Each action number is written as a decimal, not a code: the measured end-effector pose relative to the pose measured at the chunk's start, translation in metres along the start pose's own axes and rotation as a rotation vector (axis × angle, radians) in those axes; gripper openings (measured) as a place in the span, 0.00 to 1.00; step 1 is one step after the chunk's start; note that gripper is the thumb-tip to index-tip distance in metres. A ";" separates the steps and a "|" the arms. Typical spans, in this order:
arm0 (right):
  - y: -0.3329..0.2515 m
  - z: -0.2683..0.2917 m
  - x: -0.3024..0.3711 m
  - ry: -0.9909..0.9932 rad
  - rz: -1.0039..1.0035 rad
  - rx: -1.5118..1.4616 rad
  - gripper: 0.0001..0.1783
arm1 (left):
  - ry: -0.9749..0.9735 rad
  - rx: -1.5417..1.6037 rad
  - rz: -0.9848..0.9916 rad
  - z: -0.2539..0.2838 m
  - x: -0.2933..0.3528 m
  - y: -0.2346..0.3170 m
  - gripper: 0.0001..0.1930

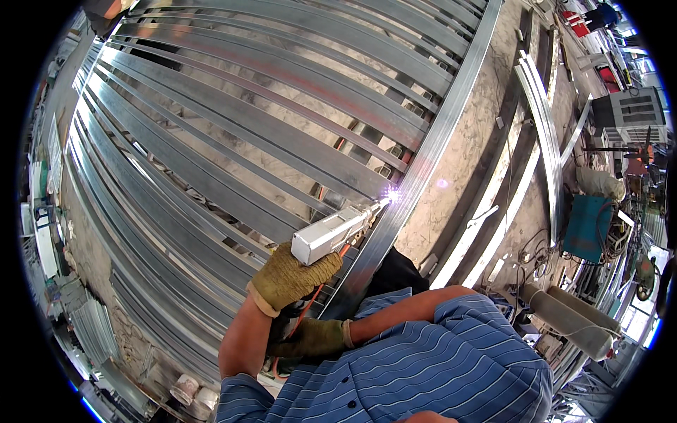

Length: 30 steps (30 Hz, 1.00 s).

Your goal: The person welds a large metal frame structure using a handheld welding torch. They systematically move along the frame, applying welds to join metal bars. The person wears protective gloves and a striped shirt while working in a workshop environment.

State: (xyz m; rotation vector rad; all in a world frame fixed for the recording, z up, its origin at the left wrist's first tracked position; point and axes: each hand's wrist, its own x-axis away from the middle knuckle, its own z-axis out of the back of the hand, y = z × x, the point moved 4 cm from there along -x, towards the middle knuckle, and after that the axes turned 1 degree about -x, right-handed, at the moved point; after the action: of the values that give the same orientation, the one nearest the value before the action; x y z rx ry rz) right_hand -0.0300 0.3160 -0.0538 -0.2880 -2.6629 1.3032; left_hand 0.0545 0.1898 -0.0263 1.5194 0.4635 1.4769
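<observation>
My left hand [296, 276], in a tan work glove, is closed round a handheld welding gun [330, 234] with a boxy silver body. Its nozzle points up and to the right, and a bright violet-white spark [392, 195] glows at the tip. The spark sits where a flat metal slat [331, 166] meets the long edge rail [441, 120] of a large metal frame. Below and behind my left wrist, my gloved right hand [314, 338] looks curled; my left forearm partly hides its fingers. An orange hose [312, 302] runs down between the two hands.
Parallel slats with gaps fill the frame on the left. Long metal bars [543, 141] lie on the floor to the right, near a teal box [587, 227] and gas cylinders [568, 321]. Part of another person [106, 15] shows at the far left corner. Buckets [185, 388] stand lower left.
</observation>
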 end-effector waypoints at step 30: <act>-0.045 -0.001 0.017 -0.181 0.011 0.081 0.14 | 0.102 -0.117 -0.133 -0.011 0.026 0.027 0.26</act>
State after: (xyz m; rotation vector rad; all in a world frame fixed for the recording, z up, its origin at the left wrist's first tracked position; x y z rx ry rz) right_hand -0.0509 0.2941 -0.0160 -0.1819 -2.7480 1.5039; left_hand 0.0410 0.2005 0.0084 1.3019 0.5198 1.4557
